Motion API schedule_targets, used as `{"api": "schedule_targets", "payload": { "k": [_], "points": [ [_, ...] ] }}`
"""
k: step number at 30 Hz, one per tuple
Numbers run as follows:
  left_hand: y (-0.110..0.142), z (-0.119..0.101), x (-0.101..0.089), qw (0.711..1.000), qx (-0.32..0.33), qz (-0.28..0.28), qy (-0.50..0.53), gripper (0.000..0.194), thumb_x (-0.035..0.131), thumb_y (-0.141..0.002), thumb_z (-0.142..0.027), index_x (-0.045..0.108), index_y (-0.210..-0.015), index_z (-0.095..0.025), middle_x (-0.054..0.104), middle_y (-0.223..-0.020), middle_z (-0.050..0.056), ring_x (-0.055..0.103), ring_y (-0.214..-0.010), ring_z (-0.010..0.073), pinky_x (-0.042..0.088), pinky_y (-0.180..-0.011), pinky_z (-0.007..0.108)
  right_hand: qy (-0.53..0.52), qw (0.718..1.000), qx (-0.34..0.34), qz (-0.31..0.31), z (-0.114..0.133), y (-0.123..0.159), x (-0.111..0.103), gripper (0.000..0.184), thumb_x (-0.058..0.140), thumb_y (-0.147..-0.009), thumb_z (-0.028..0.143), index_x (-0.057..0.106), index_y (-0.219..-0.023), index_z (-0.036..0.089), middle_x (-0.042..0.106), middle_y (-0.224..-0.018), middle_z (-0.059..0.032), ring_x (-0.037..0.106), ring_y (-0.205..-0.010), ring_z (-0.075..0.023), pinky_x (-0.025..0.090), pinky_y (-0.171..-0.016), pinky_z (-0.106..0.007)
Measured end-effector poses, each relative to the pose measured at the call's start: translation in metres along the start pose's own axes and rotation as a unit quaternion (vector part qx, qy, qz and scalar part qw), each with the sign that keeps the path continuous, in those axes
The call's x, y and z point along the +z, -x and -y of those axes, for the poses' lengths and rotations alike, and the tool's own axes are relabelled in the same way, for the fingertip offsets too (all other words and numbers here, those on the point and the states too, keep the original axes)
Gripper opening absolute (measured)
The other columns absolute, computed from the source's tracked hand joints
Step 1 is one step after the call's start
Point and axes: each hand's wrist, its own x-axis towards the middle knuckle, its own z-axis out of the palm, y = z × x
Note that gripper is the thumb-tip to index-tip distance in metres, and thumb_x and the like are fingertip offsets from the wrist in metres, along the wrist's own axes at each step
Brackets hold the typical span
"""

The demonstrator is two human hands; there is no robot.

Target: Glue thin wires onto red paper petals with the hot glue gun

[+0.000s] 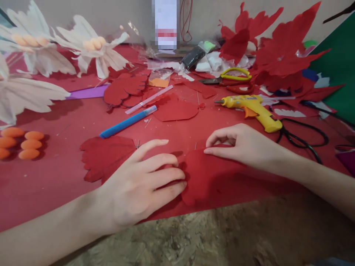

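Note:
A red fabric piece [206,177] with a scalloped edge lies flat in front of me, near the table's front edge. My left hand [144,184] rests at its left side, palm down, fingers apart, with the fingertips touching its edge. At the upper edge of that piece, my right hand [229,144] pinches the fabric between thumb and fingers. A thin pin [195,146] sticks up just left of the right thumb. Another red petal-shaped piece [107,157] lies partly behind my left hand, with small pins beside it.
Beyond my hands lie a blue marker [128,122], a translucent glue stick [149,99], yellow-handled scissors [235,75] and a yellow glue gun [253,105] with a looped black cord. Orange ovals [31,144] sit left. White fabric flowers [94,48] and red ones [285,51] stand behind.

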Motion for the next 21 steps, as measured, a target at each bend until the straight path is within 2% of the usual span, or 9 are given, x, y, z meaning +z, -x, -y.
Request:
{"api": "schedule_targets", "payload": {
  "k": [14, 21],
  "points": [
    [-0.0022, -0.0007, -0.0002, 1.0, 0.001, 0.008, -0.018, 0.031, 0.037, -0.095, -0.019, 0.066, -0.086, -0.023, 0.07, -0.089, -0.007, 0.057, -0.092, 0.0095, 0.017, -0.111, 0.032, -0.001, 1.0, -0.014, 0.007, -0.0009, -0.0003, -0.0003, 0.016, 0.058, -0.067, 0.035, 0.058, -0.06, 0.02, 0.061, -0.058, 0.0003, 0.051, -0.054, -0.0107, 0.037, -0.051, -0.024],
    [-0.0001, 0.0007, 0.0013, 1.0, 0.01, -0.006, 0.003, 0.029, 0.038, -0.093, -0.016, 0.065, -0.086, -0.023, 0.07, -0.09, -0.006, 0.057, -0.091, 0.0109, 0.02, -0.11, 0.035, 0.01, 1.0, -0.016, -0.001, -0.0013, 0.0, -0.0002, 0.014, 0.06, -0.068, 0.031, 0.058, -0.059, 0.02, 0.058, -0.054, 0.0026, 0.047, -0.049, -0.0086, 0.033, -0.046, -0.022]
  ]
}}
